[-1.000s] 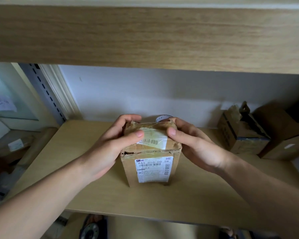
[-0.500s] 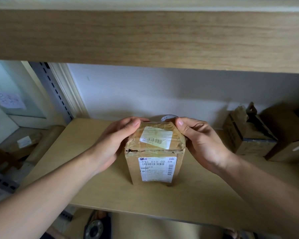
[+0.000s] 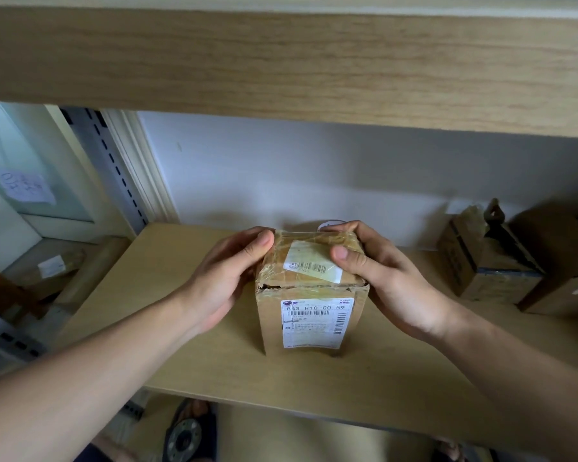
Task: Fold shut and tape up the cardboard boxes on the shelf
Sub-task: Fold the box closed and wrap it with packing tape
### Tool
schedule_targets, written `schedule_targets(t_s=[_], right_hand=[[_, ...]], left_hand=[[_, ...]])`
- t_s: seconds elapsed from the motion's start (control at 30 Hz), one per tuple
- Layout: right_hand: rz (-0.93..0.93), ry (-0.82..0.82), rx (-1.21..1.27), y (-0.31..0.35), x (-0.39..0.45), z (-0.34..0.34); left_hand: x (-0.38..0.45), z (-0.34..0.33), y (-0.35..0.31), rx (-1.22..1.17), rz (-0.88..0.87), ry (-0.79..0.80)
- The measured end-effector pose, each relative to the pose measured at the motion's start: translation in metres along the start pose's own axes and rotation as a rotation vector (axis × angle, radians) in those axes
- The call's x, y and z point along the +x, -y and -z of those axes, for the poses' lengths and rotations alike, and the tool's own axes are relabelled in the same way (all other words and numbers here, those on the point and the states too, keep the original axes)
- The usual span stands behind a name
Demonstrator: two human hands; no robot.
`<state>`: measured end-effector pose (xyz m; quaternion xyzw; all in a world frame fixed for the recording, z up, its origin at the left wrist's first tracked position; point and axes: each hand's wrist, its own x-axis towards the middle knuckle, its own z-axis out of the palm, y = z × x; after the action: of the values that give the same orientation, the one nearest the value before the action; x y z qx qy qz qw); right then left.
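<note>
Far left, beyond the shelf edge: a grey slotted metal upright [image 3: 121,175] and a pale handwritten paper note [image 3: 27,190] on a glass pane.

The light wooden shelf board [image 3: 194,358] carries all items noted below. A second wooden board [image 3: 281,61] runs overhead.

Left hand [image 3: 227,278]: curled round the left upper edge of the small brown cardboard box with taped top [image 3: 311,295]; thumb tip on the top left corner, fingers behind the far left side. Grip is narrow and holding the box.

The box stands upright at the middle of the shelf, near the front half. Top flaps lie folded down under glossy clear tape. A white barcode sticker [image 3: 314,265] sits skewed on the top; a white printed shipping label [image 3: 314,323] covers the near face. The near top edge is torn and gapes slightly.

Right hand [image 3: 381,275]: curled round the right upper edge, thumb pressing on the top beside the sticker, fingers over the far right corner. Holding the box.

A white round object [image 3: 327,224] shows just behind the box, mostly hidden.

Far right: a crumpled open brown cardboard box [image 3: 484,261], beside a larger dark brown cardboard box [image 3: 561,271] at the frame edge.
</note>
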<state>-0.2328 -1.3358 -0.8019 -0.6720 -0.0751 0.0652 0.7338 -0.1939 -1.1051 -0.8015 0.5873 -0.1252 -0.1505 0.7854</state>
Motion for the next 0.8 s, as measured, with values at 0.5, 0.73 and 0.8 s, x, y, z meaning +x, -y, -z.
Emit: schedule_targets(t_s=[0.5, 0.73, 0.8], right_hand=[[0.026, -0.036, -0.055, 0.006, -0.002, -0.003], [-0.002, 0.01, -0.046, 0.009, 0.0, 0.0], [-0.021, 0.035, -0.015, 0.011, 0.0, 0.004]], left_hand=[[0.006, -0.008, -0.004, 0.071, 0.117, -0.069], [0.004, 0.003, -0.005, 0.095, 0.164, 0.12], [0.003, 0.007, -0.005, 0.036, 0.194, 0.114]])
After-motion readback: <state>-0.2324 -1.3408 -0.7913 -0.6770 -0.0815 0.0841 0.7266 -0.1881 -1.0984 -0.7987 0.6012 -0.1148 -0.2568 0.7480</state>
